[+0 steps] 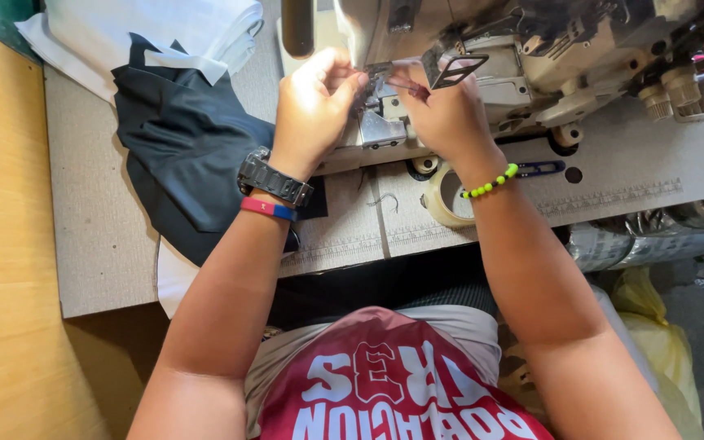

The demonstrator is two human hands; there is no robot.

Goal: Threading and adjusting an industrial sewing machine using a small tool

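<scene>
Both hands work at the needle area of the sewing machine [531,57], at twelve o'clock in the view. The left hand [313,106] has its fingertips pinched together beside the presser foot [380,98]; the right hand [446,114] pinches likewise from the other side. What they grip is too fine to make out, probably thread. No cloth lies under the foot, so stitching looks not yet under way. Dark fabric [189,147] waits at nine o'clock, crumpled, beside folded white cloth [148,28]. A tape roll [443,200] lies under the right wrist.
</scene>
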